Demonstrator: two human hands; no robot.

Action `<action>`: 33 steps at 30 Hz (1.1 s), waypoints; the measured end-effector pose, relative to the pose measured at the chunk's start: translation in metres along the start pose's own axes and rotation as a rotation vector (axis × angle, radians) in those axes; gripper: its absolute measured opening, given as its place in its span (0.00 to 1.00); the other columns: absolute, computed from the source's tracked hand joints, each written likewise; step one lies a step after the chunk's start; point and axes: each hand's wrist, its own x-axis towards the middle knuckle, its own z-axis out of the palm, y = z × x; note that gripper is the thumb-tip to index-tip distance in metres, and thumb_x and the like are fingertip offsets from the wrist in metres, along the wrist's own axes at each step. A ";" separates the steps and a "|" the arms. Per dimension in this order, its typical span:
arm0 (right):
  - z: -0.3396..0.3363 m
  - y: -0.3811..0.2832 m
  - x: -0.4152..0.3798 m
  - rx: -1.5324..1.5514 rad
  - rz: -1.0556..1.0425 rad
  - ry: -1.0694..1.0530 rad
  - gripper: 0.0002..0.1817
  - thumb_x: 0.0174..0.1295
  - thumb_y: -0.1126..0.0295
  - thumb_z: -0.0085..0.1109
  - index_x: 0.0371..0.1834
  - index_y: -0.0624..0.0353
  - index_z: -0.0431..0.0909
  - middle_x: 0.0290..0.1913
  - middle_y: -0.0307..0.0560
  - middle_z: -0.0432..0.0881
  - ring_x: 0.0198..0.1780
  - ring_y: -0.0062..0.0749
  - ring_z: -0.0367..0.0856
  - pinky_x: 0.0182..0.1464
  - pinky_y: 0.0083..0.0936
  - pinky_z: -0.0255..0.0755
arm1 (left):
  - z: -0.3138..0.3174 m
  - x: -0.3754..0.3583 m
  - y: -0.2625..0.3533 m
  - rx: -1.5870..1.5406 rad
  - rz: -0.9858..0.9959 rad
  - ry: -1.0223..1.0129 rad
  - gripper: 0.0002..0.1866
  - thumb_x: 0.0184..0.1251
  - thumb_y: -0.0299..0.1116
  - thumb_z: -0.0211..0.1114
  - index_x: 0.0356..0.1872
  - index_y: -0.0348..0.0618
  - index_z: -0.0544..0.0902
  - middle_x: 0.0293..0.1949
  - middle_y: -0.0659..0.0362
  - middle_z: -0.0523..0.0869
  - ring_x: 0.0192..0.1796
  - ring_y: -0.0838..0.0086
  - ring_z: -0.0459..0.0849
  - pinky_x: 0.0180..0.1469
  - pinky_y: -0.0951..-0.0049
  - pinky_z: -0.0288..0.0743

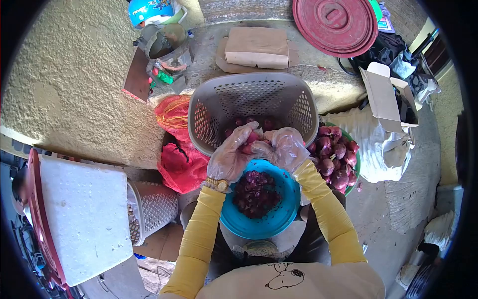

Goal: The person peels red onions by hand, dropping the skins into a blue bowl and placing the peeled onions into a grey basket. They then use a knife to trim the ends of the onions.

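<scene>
Both of my hands wear clear plastic gloves and meet above the near rim of a grey-brown basket [199, 130]. My left hand [229, 157] is closed around a red onion [252, 137]. My right hand [288, 147], its fingers curled inward, closes on the same onion from the other side; the gloves partly hide it. More red onions [269, 123] lie at the basket's bottom, beyond my fingers. Below my wrists, a blue basin [289, 212] holds dark purple onion skins and pieces [256, 194]. A green-rimmed container [356, 174] of red onions [338, 162] stands beside my right forearm.
A red mesh sack [181, 172] lies left of the basket. Farther left are a white perforated basket [158, 207] and a white foam board [84, 214]. Cardboard [256, 47] and a red lid [336, 22] sit on the ledge behind. An opened carton [391, 97] stands right.
</scene>
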 end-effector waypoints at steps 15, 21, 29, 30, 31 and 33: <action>-0.002 -0.008 -0.004 -0.080 -0.242 -0.411 0.29 0.64 0.33 0.63 0.38 0.50 0.90 0.26 0.54 0.83 0.33 0.57 0.84 0.39 0.49 0.75 | -0.007 -0.002 0.004 0.097 0.111 0.119 0.20 0.84 0.44 0.61 0.61 0.38 0.79 0.58 0.54 0.83 0.60 0.55 0.86 0.56 0.61 0.87; -0.006 -0.016 -0.006 -0.023 -0.293 -0.570 0.33 0.60 0.29 0.65 0.28 0.52 0.88 0.24 0.55 0.83 0.32 0.58 0.84 0.36 0.48 0.76 | -0.009 -0.003 0.013 0.049 0.138 0.167 0.18 0.84 0.42 0.61 0.60 0.37 0.79 0.57 0.52 0.83 0.61 0.52 0.85 0.58 0.55 0.87; 0.034 -0.006 -0.030 -0.020 -0.193 -0.700 0.36 0.57 0.25 0.64 0.29 0.52 0.90 0.26 0.55 0.86 0.35 0.58 0.88 0.41 0.47 0.80 | -0.008 -0.006 0.019 -0.006 0.117 0.178 0.19 0.84 0.43 0.61 0.59 0.36 0.79 0.56 0.51 0.83 0.61 0.51 0.85 0.59 0.54 0.87; 0.028 -0.011 -0.026 -0.020 -0.193 -0.701 0.36 0.57 0.25 0.64 0.29 0.52 0.90 0.26 0.55 0.86 0.35 0.58 0.88 0.41 0.47 0.80 | -0.009 -0.006 0.018 0.007 0.114 0.160 0.19 0.84 0.44 0.60 0.59 0.36 0.79 0.56 0.51 0.83 0.60 0.51 0.86 0.58 0.54 0.87; 0.018 -0.020 -0.018 -0.081 -0.207 -0.797 0.37 0.56 0.24 0.65 0.32 0.51 0.90 0.28 0.55 0.87 0.37 0.58 0.88 0.42 0.47 0.80 | -0.010 -0.006 0.018 0.006 0.115 0.160 0.19 0.84 0.44 0.60 0.59 0.36 0.79 0.56 0.51 0.83 0.60 0.51 0.86 0.58 0.54 0.87; 0.005 -0.027 -0.009 -0.144 -0.221 -0.893 0.38 0.54 0.23 0.65 0.35 0.50 0.91 0.30 0.55 0.87 0.38 0.58 0.88 0.43 0.47 0.80 | -0.015 -0.005 0.018 0.094 0.097 0.163 0.19 0.84 0.43 0.60 0.58 0.36 0.79 0.57 0.51 0.82 0.59 0.51 0.87 0.58 0.55 0.88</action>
